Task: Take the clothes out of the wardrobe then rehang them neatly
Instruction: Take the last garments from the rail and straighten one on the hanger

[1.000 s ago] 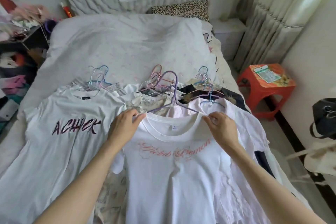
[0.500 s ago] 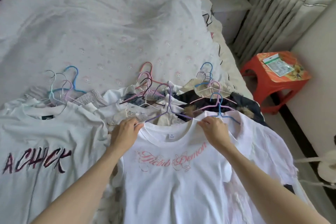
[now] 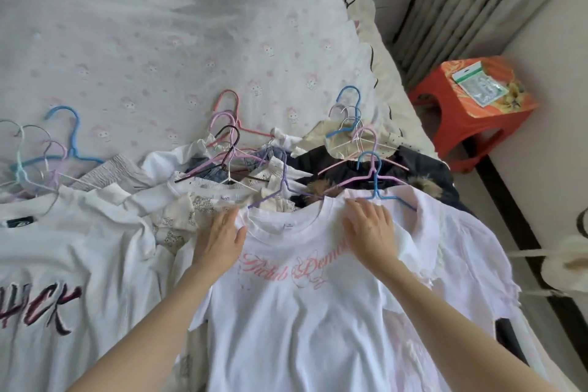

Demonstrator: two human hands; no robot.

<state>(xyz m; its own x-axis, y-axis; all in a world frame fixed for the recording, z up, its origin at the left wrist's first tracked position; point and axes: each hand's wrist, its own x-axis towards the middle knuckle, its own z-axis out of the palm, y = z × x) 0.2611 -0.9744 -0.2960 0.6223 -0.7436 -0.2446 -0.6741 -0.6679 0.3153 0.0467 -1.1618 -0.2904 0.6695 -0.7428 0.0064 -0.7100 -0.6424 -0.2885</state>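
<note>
Head view: your left hand and right hand lie flat with straight fingers, gripping nothing, on the white script-print T-shirt atop the middle of three garment piles on the bed. Smoothing could slide its purple hanger out of the neckline

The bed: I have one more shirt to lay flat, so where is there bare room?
The quilt lies bare beyond the hanger hooks, up to the frilled edge. The near half is crowded: three overlapping clothes piles, both hands flat on the white T-shirt.
</note>
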